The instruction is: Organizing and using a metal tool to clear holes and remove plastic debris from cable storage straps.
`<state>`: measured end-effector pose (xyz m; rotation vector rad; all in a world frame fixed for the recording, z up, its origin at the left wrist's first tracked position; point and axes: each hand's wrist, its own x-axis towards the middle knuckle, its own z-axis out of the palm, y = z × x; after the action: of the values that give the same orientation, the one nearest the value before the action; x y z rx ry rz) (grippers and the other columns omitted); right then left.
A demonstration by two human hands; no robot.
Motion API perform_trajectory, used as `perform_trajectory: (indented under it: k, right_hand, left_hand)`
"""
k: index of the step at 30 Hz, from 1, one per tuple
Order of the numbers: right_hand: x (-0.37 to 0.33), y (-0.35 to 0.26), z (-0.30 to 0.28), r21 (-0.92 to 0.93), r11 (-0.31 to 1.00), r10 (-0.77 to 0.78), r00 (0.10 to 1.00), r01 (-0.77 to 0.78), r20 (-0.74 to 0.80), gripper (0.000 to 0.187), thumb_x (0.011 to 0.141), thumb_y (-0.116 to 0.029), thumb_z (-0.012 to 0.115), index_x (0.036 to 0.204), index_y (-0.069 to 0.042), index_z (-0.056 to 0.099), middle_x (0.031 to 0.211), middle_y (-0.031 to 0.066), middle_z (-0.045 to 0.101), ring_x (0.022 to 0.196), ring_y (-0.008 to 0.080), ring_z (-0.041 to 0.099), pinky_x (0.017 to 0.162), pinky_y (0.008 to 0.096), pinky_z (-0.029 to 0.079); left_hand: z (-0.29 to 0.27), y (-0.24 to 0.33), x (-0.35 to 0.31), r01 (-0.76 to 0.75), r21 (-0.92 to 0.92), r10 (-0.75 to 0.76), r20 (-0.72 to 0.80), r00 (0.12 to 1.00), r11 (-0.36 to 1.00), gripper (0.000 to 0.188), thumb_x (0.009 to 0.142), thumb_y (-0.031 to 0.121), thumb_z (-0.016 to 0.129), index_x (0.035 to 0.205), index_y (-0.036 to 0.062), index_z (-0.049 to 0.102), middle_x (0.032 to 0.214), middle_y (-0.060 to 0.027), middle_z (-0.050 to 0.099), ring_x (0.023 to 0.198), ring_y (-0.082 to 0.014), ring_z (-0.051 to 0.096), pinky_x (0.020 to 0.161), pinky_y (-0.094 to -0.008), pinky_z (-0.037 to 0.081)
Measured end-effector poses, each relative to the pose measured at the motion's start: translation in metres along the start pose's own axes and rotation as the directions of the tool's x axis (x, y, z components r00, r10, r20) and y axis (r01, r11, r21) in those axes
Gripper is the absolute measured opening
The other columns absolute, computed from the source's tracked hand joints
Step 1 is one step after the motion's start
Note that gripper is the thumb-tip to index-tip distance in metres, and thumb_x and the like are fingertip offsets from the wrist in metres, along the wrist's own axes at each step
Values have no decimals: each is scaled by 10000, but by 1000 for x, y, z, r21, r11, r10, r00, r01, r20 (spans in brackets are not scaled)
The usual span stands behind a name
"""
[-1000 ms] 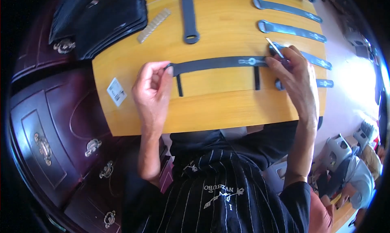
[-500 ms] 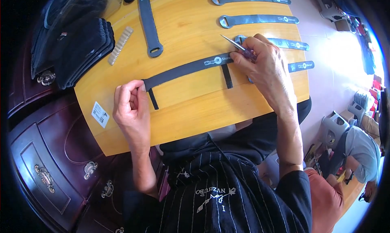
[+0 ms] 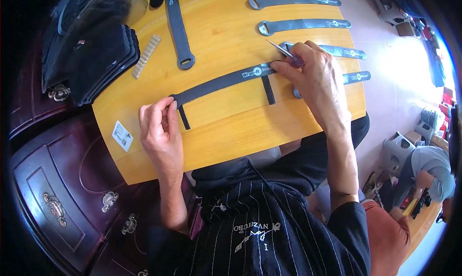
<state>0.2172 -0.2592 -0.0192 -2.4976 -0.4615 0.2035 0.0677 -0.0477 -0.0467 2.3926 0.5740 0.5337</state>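
Observation:
A dark fabric strap (image 3: 219, 85) with a pale print lies slantwise across the wooden table. My left hand (image 3: 161, 124) is closed, thumb and fingertips pinching the strap's left end. At the other end, my right hand (image 3: 315, 78) presses thumb and finger onto the strap. That same hand grips an awl (image 3: 295, 61) with a thin pointed metal shaft and a purplish handle, its tip aimed to the upper left, off the strap. Two narrow black strips (image 3: 184, 117) stick out below the strap toward me. The strap's right end is hidden by my hand.
Several grey slotted straps (image 3: 308, 25) lie in a row at the right of the table (image 3: 231, 131). Another slotted strap (image 3: 179, 30) lies upright at the back. On the left are stacked black fabric pieces (image 3: 106, 59), a beige ribbed strip (image 3: 146, 57) and a white label (image 3: 122, 136).
My left fingers have straightened a little and shifted slightly right at the strap's end. The awl's tip has moved slightly right. The strap lies almost as before.

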Motion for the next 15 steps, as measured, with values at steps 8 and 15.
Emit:
perform_trajectory:
  k: [8,15]
  right_hand:
    - [0,16,11,63,997,-33,998,37,-60,257,813,-215,723,869,25,650,822,160,630,737,298,654,675,370,524]
    - [-4,18,3,127,990,-46,997,54,-67,259,809,-225,720,873,16,649,825,150,631,748,310,647,683,387,513]
  left_hand:
    - [-2,-1,2,-25,7,25,19,999,1000,125,851,3,667,973,12,645,877,-87,538,786,-202,583,623,-313,489]
    - [4,35,9,-336,236,320,104,942,912,302,810,75,703,1105,58,644,1186,-94,552,1143,-291,501,952,-417,411]
